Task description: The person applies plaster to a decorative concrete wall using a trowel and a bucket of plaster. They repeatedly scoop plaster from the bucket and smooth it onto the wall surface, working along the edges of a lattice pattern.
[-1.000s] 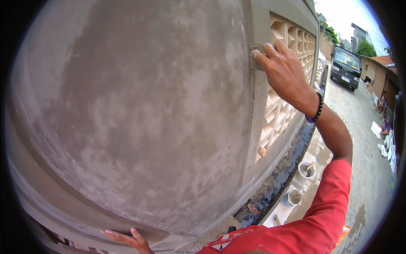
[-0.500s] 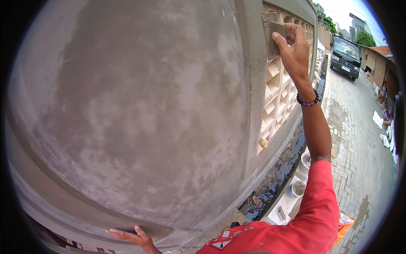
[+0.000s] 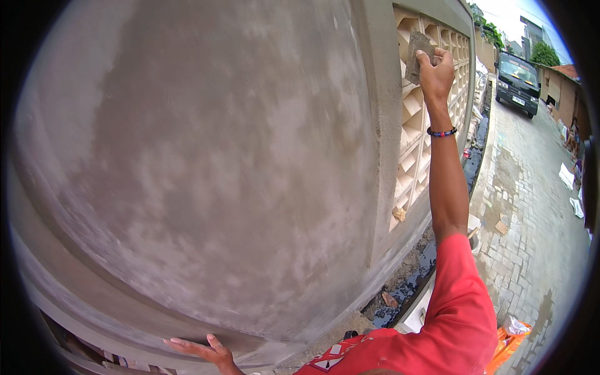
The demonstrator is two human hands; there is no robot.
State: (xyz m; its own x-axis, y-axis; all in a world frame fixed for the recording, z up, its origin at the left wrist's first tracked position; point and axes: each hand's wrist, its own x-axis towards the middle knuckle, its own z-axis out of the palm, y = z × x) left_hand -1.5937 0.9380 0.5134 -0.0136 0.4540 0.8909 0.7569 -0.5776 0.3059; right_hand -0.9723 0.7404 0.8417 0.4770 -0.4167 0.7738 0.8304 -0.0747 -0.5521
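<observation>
A large grey plastered wall (image 3: 237, 181) with damp, darker patches fills most of the view. High on the right, my right hand (image 3: 439, 76) is closed round a small flat board (image 3: 417, 57), grey and crusted with cement. The board is in front of the cream lattice of ventilation blocks (image 3: 409, 134), just right of the plastered frame edge (image 3: 380, 119); whether it touches the blocks I cannot tell. At the lower left, my left hand (image 3: 209, 352) holds nothing. Its fingers are stretched out and apart, beside the wall's lower ledge.
A drain channel with dark water (image 3: 403, 290) runs along the wall's foot. Beyond it lies a paved lane (image 3: 519, 206), where a dark vehicle (image 3: 517, 84) stands farther up. An orange-and-white bag (image 3: 512, 342) is near my right side. People sit along the far right edge.
My right hand has drawn the board away from the frame edge, a little right and down, and its tilt has changed. The left hand stays almost in place.
</observation>
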